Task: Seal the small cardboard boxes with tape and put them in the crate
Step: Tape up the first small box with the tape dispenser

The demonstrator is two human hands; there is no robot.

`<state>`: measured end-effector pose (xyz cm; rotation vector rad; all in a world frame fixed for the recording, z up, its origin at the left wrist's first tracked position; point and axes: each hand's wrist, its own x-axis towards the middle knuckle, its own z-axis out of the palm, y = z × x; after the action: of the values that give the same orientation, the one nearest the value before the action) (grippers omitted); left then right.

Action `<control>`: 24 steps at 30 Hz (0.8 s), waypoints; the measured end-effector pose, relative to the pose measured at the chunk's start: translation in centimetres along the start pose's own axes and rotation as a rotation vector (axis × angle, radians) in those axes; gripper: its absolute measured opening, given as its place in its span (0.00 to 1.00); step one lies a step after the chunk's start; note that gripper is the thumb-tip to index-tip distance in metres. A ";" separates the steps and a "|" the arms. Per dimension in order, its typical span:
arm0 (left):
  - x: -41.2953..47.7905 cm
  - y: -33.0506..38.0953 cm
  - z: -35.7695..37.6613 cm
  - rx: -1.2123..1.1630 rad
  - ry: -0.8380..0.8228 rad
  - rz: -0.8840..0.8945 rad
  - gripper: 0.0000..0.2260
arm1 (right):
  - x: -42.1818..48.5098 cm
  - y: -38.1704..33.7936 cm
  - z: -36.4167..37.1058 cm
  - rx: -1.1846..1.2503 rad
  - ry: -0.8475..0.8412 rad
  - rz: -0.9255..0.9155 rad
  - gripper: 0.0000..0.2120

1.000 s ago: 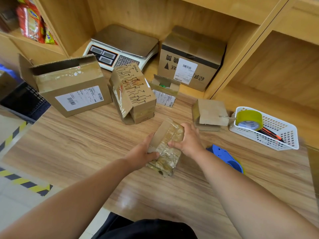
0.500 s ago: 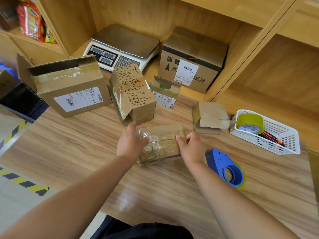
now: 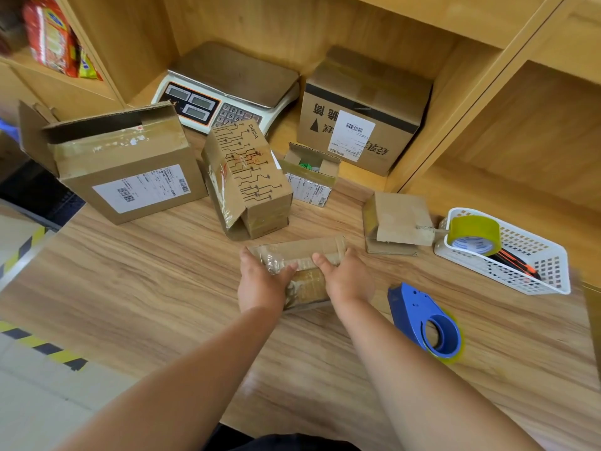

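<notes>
The small box (image 3: 299, 249), tilted earlier, is now lying flat on the tabletop (image 3: 146, 288); left hand (image 3: 260, 284) and right hand (image 3: 349, 281) are gripping its ends.

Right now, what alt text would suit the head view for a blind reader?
A left hand and right hand hold a small taped box on a wooden counter. A blue tape dispenser lies right of it; other boxes and a scale stand behind.

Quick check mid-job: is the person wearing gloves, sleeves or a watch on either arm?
No. The left hand and right hand are ungloved, no rings visible; no sleeve, watch or band shows above either. A dark garment shows at the bottom edge.
</notes>
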<state>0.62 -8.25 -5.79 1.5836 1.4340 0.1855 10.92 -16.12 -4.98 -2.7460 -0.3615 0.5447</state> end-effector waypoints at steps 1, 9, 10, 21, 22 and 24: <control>0.0 0.0 0.0 -0.024 0.006 -0.005 0.42 | 0.1 0.2 -0.1 0.010 0.000 0.000 0.34; -0.1 -0.1 0.1 -0.059 0.059 -0.042 0.23 | 0.9 2.0 -0.1 0.222 -0.034 0.007 0.25; 0.1 -0.2 0.2 -0.056 0.065 -0.051 0.22 | 1.0 2.0 -0.1 0.241 -0.036 0.013 0.24; 0.3 -0.7 -1.2 -0.313 0.019 -0.078 0.21 | 0.9 2.5 0.0 0.306 -0.082 0.018 0.25; 0.6 -1.2 -1.3 -0.340 -0.003 -0.123 0.22 | 0.7 2.5 -0.1 0.333 -0.114 0.002 0.25; 0.6 -2.1 -1.3 -0.391 -0.005 -0.209 0.23 | 0.3 2.6 -0.1 0.365 -0.174 -0.011 0.32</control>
<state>-1.52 -7.35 -6.89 1.1102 1.4460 0.3164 11.69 -18.42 -5.92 -2.3522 -0.2841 0.7672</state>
